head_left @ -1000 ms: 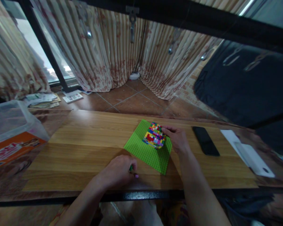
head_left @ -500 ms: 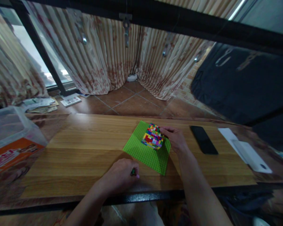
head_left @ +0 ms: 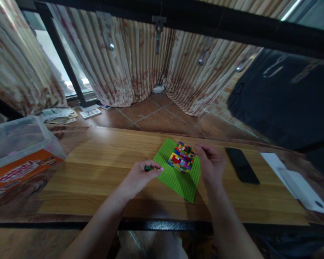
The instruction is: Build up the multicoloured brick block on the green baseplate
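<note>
One head-worn camera is covering it all, looking forward and down from the person's own side of the wooden table (head_left: pixel 105 151), sitting near enough that the left hand (head_left: pixel 139 177) is showing large at seven o'clock and the right hand (head_left: pixel 212 165) at four, with striped curtains (head_left: pixel 140 68) filling twelve o'clock farther off

No word or number can be read for certain. The orange label (head_left: pixel 24 172) on the clear plastic bin (head_left: pixel 36 131) carries a line of large, slanting white lettering, too blurred to spell out. The white booklet (head_left: pixel 90 113) beyond the bench (head_left: pixel 97 180) bears dark printed marks, likewise illegible; print on the nearby paper stack (head_left: pixel 60 116) is too small to tell.
</note>
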The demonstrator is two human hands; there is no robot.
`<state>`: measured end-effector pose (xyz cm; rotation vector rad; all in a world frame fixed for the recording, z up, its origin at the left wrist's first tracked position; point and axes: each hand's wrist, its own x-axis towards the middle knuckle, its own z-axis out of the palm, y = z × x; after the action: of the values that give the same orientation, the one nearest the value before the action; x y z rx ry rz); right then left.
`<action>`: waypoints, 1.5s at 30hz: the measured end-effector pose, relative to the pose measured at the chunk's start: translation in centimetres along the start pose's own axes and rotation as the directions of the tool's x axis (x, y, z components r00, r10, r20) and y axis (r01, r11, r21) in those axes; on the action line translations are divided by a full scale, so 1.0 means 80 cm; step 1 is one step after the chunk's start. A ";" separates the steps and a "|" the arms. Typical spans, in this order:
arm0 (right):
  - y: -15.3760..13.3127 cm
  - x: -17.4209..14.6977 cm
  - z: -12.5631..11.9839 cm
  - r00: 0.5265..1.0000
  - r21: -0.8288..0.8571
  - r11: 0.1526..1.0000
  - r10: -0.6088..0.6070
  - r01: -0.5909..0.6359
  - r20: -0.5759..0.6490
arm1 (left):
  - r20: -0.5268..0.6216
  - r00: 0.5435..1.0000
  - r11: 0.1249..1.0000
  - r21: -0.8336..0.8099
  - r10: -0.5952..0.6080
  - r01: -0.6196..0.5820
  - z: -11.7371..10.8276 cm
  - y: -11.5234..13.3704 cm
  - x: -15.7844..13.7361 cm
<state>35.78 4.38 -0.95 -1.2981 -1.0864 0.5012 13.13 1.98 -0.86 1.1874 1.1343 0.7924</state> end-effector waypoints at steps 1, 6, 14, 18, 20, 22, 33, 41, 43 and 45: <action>-0.009 -0.011 0.005 0.992 -0.012 0.999 -0.037 0.039 0.123 | -0.004 0.999 0.995 -0.086 -0.043 0.043 0.000 0.000 0.000; -0.041 -0.056 0.027 0.803 -0.003 0.975 -0.182 0.223 0.568 | 0.084 0.990 0.915 -0.379 -0.117 0.141 0.001 0.003 -0.004; -0.041 -0.060 0.034 0.751 -0.002 0.983 -0.141 0.186 0.645 | 0.155 0.981 0.851 -0.493 -0.120 0.182 0.001 0.006 -0.004; -0.031 -0.048 0.027 0.871 -0.023 0.985 -0.142 0.173 0.471 | 0.077 0.986 0.850 -0.499 -0.150 0.168 0.000 0.003 -0.001; -0.023 -0.037 0.020 0.949 -0.056 0.991 -0.096 0.118 0.302 | -0.017 0.986 0.849 -0.511 -0.167 0.135 -0.002 0.002 0.001; -0.012 -0.024 0.011 0.989 -0.072 0.996 -0.036 0.046 0.141 | -0.100 0.977 0.831 -0.547 -0.189 0.105 -0.005 0.002 0.003; 0.018 0.005 -0.017 0.998 -0.408 0.913 0.006 0.023 0.070 | -0.118 0.964 0.727 -0.680 -0.238 0.096 -0.008 0.006 0.004; 0.017 0.002 -0.015 0.983 -0.496 0.854 -0.088 0.158 0.162 | -0.093 0.981 0.778 -0.623 -0.171 0.077 -0.007 0.003 0.003; 0.018 0.002 -0.015 0.983 -0.498 0.853 -0.081 0.155 0.167 | -0.096 0.979 0.800 -0.594 -0.178 0.087 -0.005 0.004 0.002; 0.019 0.003 -0.014 0.984 -0.495 0.857 -0.070 0.145 0.166 | -0.103 0.977 0.818 -0.566 -0.188 0.098 -0.003 0.004 0.002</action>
<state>37.25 4.39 -2.15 -1.6637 -1.4683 0.2265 12.93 2.26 -0.55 0.5457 1.0021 1.0251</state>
